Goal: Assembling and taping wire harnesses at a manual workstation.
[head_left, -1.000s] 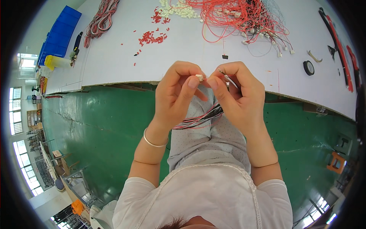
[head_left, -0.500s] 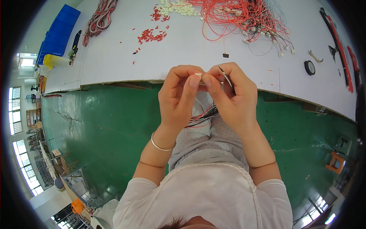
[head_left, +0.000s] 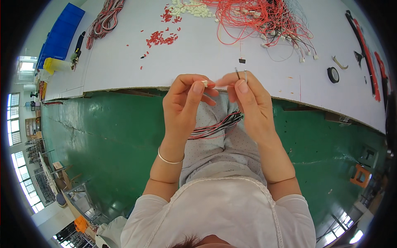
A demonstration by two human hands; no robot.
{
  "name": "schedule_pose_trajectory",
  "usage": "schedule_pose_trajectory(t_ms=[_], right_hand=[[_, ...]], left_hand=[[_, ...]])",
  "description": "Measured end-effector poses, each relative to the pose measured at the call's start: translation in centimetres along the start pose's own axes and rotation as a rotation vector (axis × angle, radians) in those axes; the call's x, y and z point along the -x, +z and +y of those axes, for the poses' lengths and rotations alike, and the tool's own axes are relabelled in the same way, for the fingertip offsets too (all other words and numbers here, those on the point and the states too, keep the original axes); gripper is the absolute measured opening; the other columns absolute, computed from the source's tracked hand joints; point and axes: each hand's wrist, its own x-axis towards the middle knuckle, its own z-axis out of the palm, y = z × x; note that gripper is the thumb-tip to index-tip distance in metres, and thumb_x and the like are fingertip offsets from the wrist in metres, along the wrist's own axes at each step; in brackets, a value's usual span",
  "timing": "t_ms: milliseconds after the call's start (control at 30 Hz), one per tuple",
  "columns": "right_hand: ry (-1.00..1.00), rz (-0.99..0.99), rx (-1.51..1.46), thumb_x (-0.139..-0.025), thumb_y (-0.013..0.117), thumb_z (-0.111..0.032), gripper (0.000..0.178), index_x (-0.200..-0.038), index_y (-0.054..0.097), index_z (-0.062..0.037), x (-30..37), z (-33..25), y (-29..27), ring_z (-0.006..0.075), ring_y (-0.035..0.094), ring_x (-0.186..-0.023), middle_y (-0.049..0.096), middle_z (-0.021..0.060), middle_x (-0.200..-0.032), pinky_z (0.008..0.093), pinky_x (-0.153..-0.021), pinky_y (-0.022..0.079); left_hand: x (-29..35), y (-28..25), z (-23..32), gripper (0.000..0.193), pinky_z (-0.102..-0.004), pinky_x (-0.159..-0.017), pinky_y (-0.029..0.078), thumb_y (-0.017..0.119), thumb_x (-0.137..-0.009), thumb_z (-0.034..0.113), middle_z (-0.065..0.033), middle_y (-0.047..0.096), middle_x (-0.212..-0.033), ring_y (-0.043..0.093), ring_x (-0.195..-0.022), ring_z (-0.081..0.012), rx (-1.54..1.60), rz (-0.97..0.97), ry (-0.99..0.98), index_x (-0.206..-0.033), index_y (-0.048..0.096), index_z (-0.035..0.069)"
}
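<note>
Just over the table's near edge, my left hand (head_left: 178,105) is closed, pinching a small white plastic connector (head_left: 204,83) between thumb and fingers. A short red wire (head_left: 211,86) shows at the connector's right side. My right hand (head_left: 257,107) is closed beside it, thumb against the fingers, with a black wire (head_left: 237,73) and a pale wire (head_left: 246,75) standing up from its grip. The fingertips of the two hands are slightly apart. Across my lap lies a bundle of red, black and white wires (head_left: 219,127), partly hidden by my right hand.
On the white table (head_left: 111,70) lie red pieces (head_left: 161,38), white connectors (head_left: 192,9), tangled red wires (head_left: 244,25) and a coiled cable (head_left: 103,22). A black tape roll (head_left: 333,75) sits right; a blue bin (head_left: 62,37) stands left. An orange stool (head_left: 360,175) is on the floor.
My hands have come apart; the left has shifted left with the connector. A red wire now shows at the connector, and wire ends stand up from my right hand.
</note>
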Motion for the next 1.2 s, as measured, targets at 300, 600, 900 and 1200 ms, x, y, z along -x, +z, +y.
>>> schedule_pose_trajectory(t_ms=[300,600,900,1200], right_hand=[[0.024,-0.129,0.029,-0.099,0.049,-0.01,0.019,-0.086,0.056,0.0029,0.1,-0.4,0.2,0.0094,0.043,-0.07,0.052,0.0045,-0.085,0.0254,-0.064,0.037],[0.048,-0.144,0.17,-0.098,0.053,-0.009,0.018,-0.083,0.053,0.0021,0.1,-0.4,0.1,0.0124,0.039,-0.068,0.044,0.0026,-0.077,0.0274,-0.062,0.035],[0.027,-0.184,0.258,-0.097,0.056,-0.011,0.019,-0.083,0.055,0.0019,-0.2,-0.5,-0.7,0.0133,0.039,-0.068,0.044,0.0029,-0.074,0.0284,-0.061,0.035],[0.069,-0.191,0.332,-0.096,0.058,-0.013,0.019,-0.086,0.057,0.002,-0.4,-1.2,-0.3,0.0131,0.039,-0.064,0.045,0.0038,-0.071,0.0282,-0.057,0.034]], left_hand=[[-0.2,-1.1,0.4,0.018,-0.0275,-0.077,0.053,0.05,-0.103,0.016,-0.0107,0.067,-0.107,0.064,-0.094,-0.0145,0.107,-0.082,-0.016,-0.108,0.058,0.0],[0.0,-1.2,0.3,0.018,-0.0267,-0.079,0.052,0.051,-0.102,0.016,-0.0119,0.065,-0.11,0.061,-0.099,-0.0138,0.043,-0.155,0.07,-0.11,0.057,0.001],[-0.1,-1.5,0.4,0.016,-0.0267,-0.077,0.052,0.051,-0.102,0.012,-0.0117,0.065,-0.109,0.062,-0.095,-0.0136,-0.136,-0.181,0.158,-0.108,0.058,-0.001],[0.2,-1.5,0.2,0.016,-0.0255,-0.077,0.051,0.052,-0.102,0.012,-0.0094,0.065,-0.104,0.061,-0.09,-0.0123,-0.105,-0.199,0.102,-0.106,0.058,-0.002]])
